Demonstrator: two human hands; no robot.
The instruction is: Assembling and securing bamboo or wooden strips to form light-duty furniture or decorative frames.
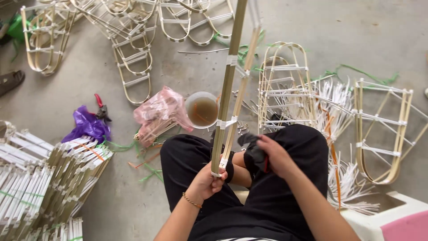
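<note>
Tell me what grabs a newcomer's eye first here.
A tall bamboo frame stands upright at centre, gripped at its base by the left hand, while the right hand holds a dark tool beside it. Finished frames litter the concrete floor, with a cup of brownish liquid just beyond the knees.

The left hand (207, 180) is closed in a fist, thumb up, with a thin gold band on its wrist. The right hand (276, 154) is curled shut too, just beside it, both arms bent over the lap.

A craft workshop floor: bare concrete (356, 35) strewn with bamboo frames (133, 62) (many alike), bundled strips (49, 178) and pruning shears (102, 110).
</note>
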